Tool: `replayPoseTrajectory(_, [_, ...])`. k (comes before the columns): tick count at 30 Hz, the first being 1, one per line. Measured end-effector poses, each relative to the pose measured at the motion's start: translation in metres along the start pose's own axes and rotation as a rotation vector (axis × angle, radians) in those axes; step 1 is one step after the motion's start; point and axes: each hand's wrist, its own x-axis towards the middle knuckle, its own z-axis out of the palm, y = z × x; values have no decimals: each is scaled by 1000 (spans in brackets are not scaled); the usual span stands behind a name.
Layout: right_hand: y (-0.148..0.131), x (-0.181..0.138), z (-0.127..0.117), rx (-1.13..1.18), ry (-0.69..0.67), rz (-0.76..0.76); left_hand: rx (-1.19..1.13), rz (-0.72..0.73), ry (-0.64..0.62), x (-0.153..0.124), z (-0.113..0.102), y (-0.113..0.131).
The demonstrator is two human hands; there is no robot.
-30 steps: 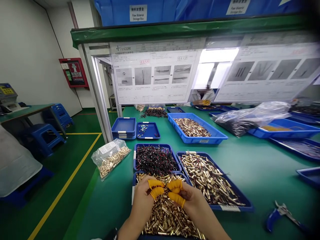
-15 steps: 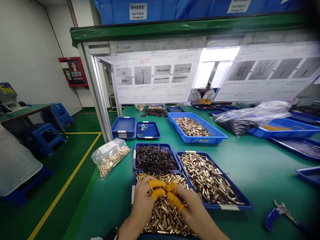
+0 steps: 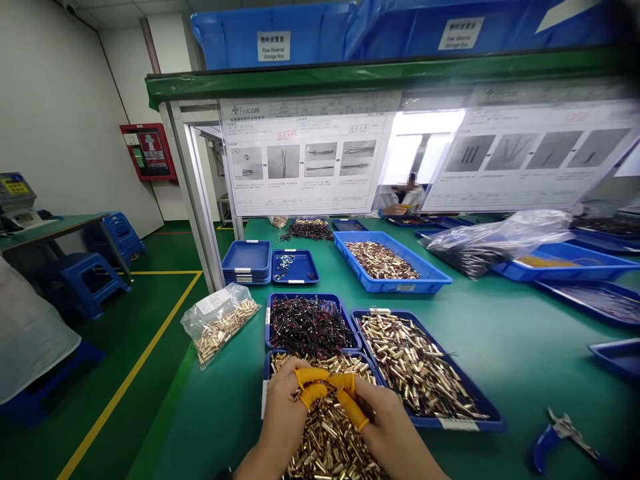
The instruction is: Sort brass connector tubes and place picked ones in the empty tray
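The left hand (image 3: 287,403) and right hand (image 3: 377,415) were held over a tray (image 3: 267,370) of tubes (image 3: 334,437), their yellow-covered fingertips (image 3: 313,395) pinched nearly together; whether any part was gripped could not be told. Dark wires (image 3: 310,327) were heaped in a second tray (image 3: 305,296) just behind, and wired tubes (image 3: 420,363) were piled in a third tray (image 3: 483,425) to the right. Pliers (image 3: 563,427) were laid on the worktop (image 3: 520,340).
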Motion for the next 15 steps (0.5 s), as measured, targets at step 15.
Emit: replayPoseTrajectory(15, [3,0,2,76,29,6,144,66,-107,-3,3,-11])
